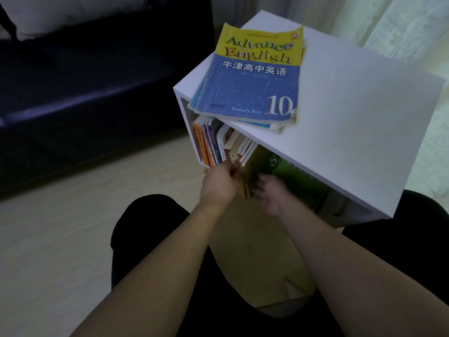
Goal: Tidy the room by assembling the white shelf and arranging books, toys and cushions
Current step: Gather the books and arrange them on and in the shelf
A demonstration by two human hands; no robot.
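The white shelf stands in front of me with a row of upright books in its open compartment. A small stack of books topped by a blue and yellow English textbook lies on the shelf's top. A green book leans at the right end of the row. My left hand grips the near edge of the books beside it. My right hand holds the green book's lower edge, fingers curled round it. Both hands meet at the compartment's front.
A dark sofa with a pale cushion fills the left and back. Light wooden floor lies between sofa and shelf. A pale curtain hangs behind the shelf. My knees in black trousers frame the hands.
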